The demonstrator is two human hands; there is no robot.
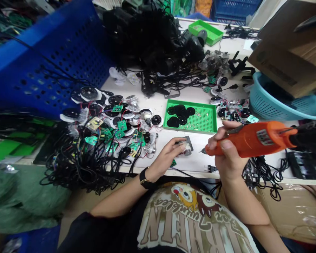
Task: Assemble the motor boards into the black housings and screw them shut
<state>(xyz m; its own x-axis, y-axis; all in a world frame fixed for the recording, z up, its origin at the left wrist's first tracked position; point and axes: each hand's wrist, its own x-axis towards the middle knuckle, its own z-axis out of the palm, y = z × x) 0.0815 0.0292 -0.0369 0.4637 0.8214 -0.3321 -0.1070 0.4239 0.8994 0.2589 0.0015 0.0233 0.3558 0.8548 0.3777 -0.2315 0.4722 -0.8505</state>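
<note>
My left hand (167,157) grips a small metal motor-like part (186,148), which rests on a grey metal plate at the white table's front edge. My right hand (228,151) is shut around an orange corded hand tool (252,139), held up off the table. Its thin metal tip points left towards the part, with a small gap between them. Just below my left fingers lies a small green circuit board (173,163).
A heap of wired circuit boards and black discs (113,123) lies left of my hands. A green perforated tray (189,116) holds black discs. Black cables (147,38), a blue perforated crate (50,63), and a light blue basket (268,102) surround the table.
</note>
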